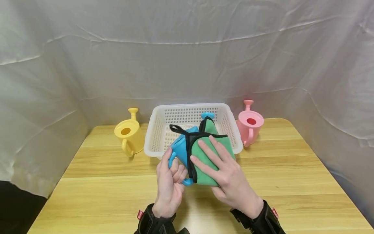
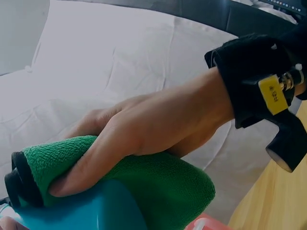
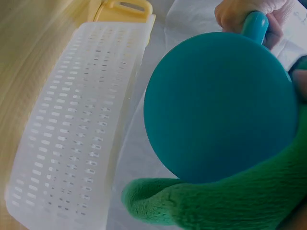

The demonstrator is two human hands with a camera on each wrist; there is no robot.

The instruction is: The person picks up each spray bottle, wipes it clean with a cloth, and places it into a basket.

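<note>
In the head view, my left hand (image 1: pixel 170 185) grips the handle of a blue watering can (image 1: pixel 181 146), tilted above the front of a white basket. The can's blue sprinkler head (image 1: pixel 207 115) shows beyond the cloth. My right hand (image 1: pixel 226 175) holds a green cloth (image 1: pixel 207 174) with black trim and a hanging loop against the can, its fingers spread over the top. In the left wrist view, the right thumb (image 2: pixel 76 179) presses the cloth to the can's side. The right wrist view shows the can's round base (image 3: pixel 220 105), with the cloth along its lower edge.
A white perforated basket (image 1: pixel 152 139) stands at the back centre of the wooden table (image 1: pixel 117 191). To its left is a yellow watering can (image 1: pixel 135 139); a pink watering can (image 1: pixel 243 128) stands at its right. Pale draped fabric (image 1: pixel 187 71) closes off the back and sides.
</note>
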